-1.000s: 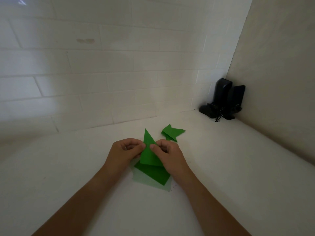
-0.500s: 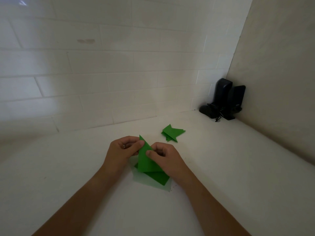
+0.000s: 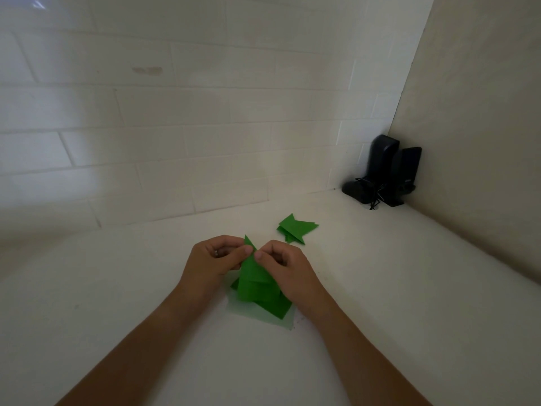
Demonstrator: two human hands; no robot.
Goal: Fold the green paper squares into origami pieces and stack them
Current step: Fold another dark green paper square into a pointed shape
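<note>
— Green paper, folded to a tall point: where was it?

— The folded piece (image 3: 254,276) stood tilted up over the stack of green squares (image 3: 273,307), which lay flat on the white counter (image 3: 380,288). The left hand (image 3: 215,260) pinched the piece's left edge near the tip, fingers curled; the right hand (image 3: 285,266) pinched the right edge just across from it, thumb on the paper.

— And the finished ones?

— A small pile of folded pieces (image 3: 295,228) lay beyond the stack and to its right, apart from both hands. Farther still from the stack, in the corner where the tiled wall (image 3: 175,127) met the side wall, stood two black speakers (image 3: 389,171) with a tangle of cord.
</note>
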